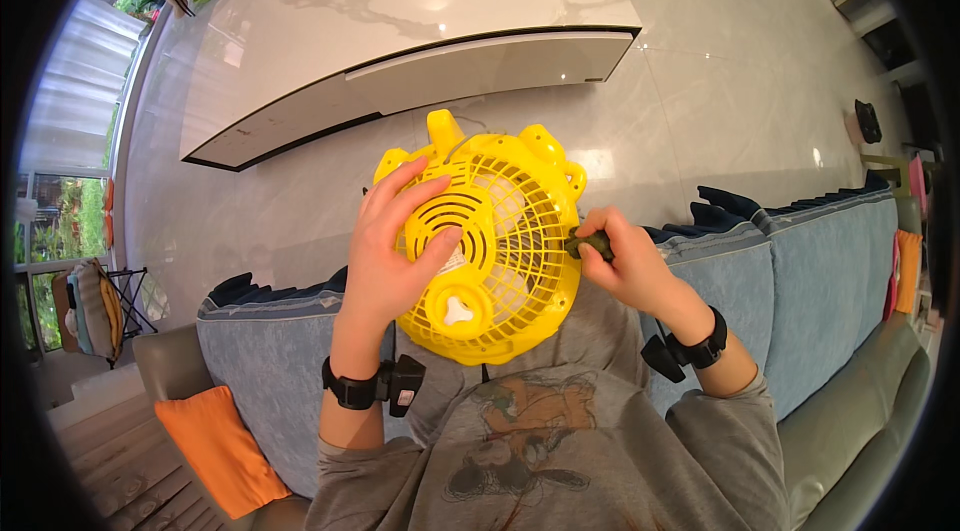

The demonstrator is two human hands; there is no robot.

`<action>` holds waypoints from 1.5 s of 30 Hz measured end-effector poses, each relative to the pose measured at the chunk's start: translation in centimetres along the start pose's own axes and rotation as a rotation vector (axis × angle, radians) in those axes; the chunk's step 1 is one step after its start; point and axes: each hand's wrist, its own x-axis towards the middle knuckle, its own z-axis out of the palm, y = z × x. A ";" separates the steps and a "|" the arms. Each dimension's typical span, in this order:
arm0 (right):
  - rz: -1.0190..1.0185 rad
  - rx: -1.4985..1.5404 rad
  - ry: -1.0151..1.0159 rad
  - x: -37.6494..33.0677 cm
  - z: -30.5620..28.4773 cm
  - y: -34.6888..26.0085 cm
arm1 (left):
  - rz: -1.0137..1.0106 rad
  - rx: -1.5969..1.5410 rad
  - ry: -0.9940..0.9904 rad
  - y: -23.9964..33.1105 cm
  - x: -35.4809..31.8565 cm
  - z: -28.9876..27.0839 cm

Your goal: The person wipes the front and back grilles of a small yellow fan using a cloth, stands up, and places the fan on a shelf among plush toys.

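- Work piece: a round yellow plastic fan-like housing (485, 241) with a slatted grille face, in front of the person's torso, above the lap. Grille faces up toward the head camera.
- Housing details: rounded yellow lugs along the outer edge; one upright yellow tab (442, 131) at the far side; a white three-lobed knob (457, 311) set in a raised yellow ring near the person. A small white label (455, 262) lies beside the left thumb.
- Left hand (388, 249): laid over the left part of the housing, palm down. Fingers spread slightly and stretched across the grille; thumb well apart from them, reaching toward the centre.
- Right hand (628, 259): at the right edge of the housing. Thumb and fingers clamped on a short, dark green, stubby object (590, 243). Its inner end is at the housing rim; cannot tell whether it enters an opening there.
- Both wrists: black straps with small black modules.
- Person: grey short-sleeved shirt (610, 451) with a printed figure on the front.
- Seat: sofa with blue fabric covers (825, 276); an orange cushion (222, 451) at the person's left.
- Beyond the housing: low table with a glossy white marble-patterned top (430, 6), standing on pale glossy floor tiles (700, 131).
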 end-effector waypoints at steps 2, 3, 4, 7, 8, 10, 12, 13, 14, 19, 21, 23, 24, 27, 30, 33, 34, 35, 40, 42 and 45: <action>0.027 -0.035 -0.023 0.4 0.1 -0.1 | -0.009 0.006 -0.011 0.2 0.0 -0.2; 0.040 -0.053 -0.034 0.5 0.2 -0.1 | -0.014 0.008 -0.016 0.3 -0.1 -0.2; 0.043 -0.081 -0.040 0.6 0.3 0.2 | -0.009 0.017 -0.016 0.3 0.0 -0.2; 0.065 -0.154 -0.052 0.5 0.8 1.4 | 0.008 0.040 -0.015 0.4 0.0 -0.1; 0.082 -0.170 -0.054 0.4 0.8 1.5 | 0.015 0.046 -0.014 0.4 0.0 -0.1; 0.091 -0.195 -0.049 0.1 0.8 1.4 | 0.016 0.043 -0.014 0.5 0.0 -0.1; 0.076 -0.213 -0.036 -0.2 0.7 1.2 | 0.004 0.024 -0.018 0.8 0.0 -0.2; 0.086 -0.222 -0.025 -0.6 0.4 0.9 | 0.000 0.025 -0.016 0.7 -0.1 -0.1; 0.097 -0.231 -0.014 -1.1 0.0 0.6 | -0.004 0.027 -0.014 0.7 -0.1 0.0; -0.034 -0.232 0.072 -2.0 -0.3 -0.8 | 0.002 0.000 0.029 0.0 -0.3 0.4; -0.081 -0.255 0.073 -1.3 0.2 -1.6 | 0.012 0.021 0.017 0.4 0.0 0.3; -0.098 -0.211 0.094 -0.6 0.2 -2.4 | 0.004 0.012 0.031 0.3 -0.1 0.3; -0.097 -0.187 0.107 -0.3 0.2 -2.8 | -0.001 0.008 0.038 0.3 -0.2 0.3; -0.227 -0.222 0.158 0.8 1.0 -3.8 | 0.039 0.045 0.037 0.4 -0.2 0.4; -0.262 -0.248 0.161 1.1 1.0 -4.0 | 0.017 0.038 0.064 0.3 -0.4 0.5; -0.145 -0.301 0.128 0.6 0.9 -3.1 | 0.046 0.060 0.053 0.3 -0.3 0.4; -0.092 -0.329 0.117 0.2 0.8 -2.7 | 0.049 0.059 0.049 0.3 -0.2 0.4; -0.062 -0.283 0.111 -0.2 0.7 -2.4 | 0.051 0.057 0.045 0.3 -0.2 0.4; 0.049 -0.113 0.125 -1.3 -0.2 -2.2 | 0.042 0.028 0.048 0.1 -0.3 0.5; 0.048 -0.152 0.136 -1.7 -0.5 -1.6 | 0.031 0.003 0.047 0.0 -0.3 0.6; 0.026 -0.200 0.111 -1.6 0.1 -1.0 | 0.011 0.008 0.047 0.1 -0.3 0.5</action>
